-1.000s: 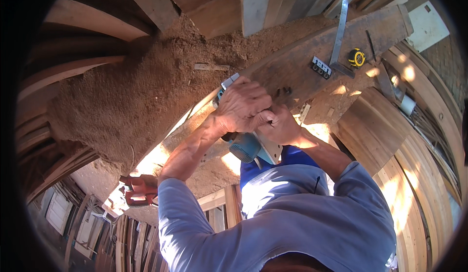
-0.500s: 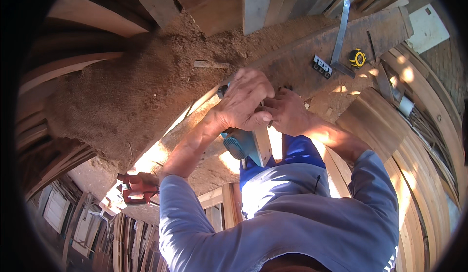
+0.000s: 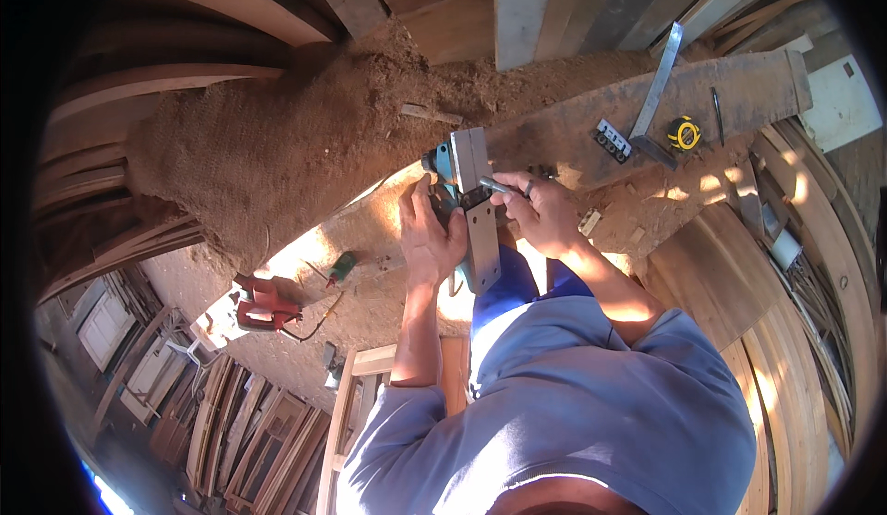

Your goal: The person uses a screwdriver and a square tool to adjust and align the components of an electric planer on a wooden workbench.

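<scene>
A teal electric planer point(image 3: 447, 166) is turned over, its flat metal sole point(image 3: 483, 247) facing up and the slot across its middle showing. My left hand point(image 3: 431, 240) is wrapped along the planer's left side, thumb near the sole's edge, and steadies it. In my right hand point(image 3: 545, 216), thumb and fingers pinch a short grey metal tool point(image 3: 497, 185), perhaps a small wrench. Its tip reaches the sole next to the slot. What the tip touches is too small to make out.
On the workbench point(image 3: 591, 99) to the right lie a try square point(image 3: 658, 81), a slotted metal piece point(image 3: 613, 140), a yellow tape measure point(image 3: 684, 133) and a pencil-like stick point(image 3: 718, 115). A red power tool point(image 3: 265, 304) and a green-handled tool point(image 3: 342, 267) lie left. Boards point(image 3: 711, 266) surround me.
My hands, close together over the planer before, have moved apart; the left has dropped onto its side. The sole and the metal tool now show clearly. The whole view has shifted slightly.
</scene>
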### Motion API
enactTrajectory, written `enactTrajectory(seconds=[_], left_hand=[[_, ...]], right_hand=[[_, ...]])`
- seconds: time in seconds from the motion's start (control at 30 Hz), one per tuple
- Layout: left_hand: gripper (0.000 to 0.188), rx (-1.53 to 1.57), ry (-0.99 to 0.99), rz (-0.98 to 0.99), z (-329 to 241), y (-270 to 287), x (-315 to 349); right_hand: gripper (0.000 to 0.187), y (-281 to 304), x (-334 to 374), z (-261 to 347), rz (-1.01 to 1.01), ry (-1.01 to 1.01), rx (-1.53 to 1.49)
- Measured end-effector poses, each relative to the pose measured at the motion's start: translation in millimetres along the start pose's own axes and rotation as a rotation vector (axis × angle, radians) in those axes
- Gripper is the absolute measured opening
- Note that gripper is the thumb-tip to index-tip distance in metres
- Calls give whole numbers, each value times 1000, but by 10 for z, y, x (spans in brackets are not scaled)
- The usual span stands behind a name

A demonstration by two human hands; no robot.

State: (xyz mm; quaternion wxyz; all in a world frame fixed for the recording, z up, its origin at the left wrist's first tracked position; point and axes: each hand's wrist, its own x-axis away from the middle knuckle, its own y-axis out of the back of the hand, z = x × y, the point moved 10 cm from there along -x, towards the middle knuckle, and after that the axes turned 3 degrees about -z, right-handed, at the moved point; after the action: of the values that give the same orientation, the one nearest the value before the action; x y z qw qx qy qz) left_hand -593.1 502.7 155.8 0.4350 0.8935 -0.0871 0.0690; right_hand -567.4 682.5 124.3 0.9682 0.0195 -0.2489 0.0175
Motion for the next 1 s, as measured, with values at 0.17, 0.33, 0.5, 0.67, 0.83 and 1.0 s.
enactTrajectory(seconds=[0.17,0.33,0.5,0.67,0.83,1.0], left_hand=[[65,-10,28,46,16,-45,-21],[67,-30,45,73,88,-89,-4],[68,-19,107,95,116,-135,-6],[68,-28,93,96,90,-121,-19],[67,12,103,88,69,-81,-15],[66,23,101,86,105,-87,-3]], right_hand=[[22,-260,74,-536,119,-343,-322],[22,-329,106,-609,73,-434,-425],[28,-327,126,-408,99,-381,-232],[44,-278,193,183,41,512,680],[31,-47,83,-268,-37,-51,37],[28,-290,146,-571,22,-348,-266]])
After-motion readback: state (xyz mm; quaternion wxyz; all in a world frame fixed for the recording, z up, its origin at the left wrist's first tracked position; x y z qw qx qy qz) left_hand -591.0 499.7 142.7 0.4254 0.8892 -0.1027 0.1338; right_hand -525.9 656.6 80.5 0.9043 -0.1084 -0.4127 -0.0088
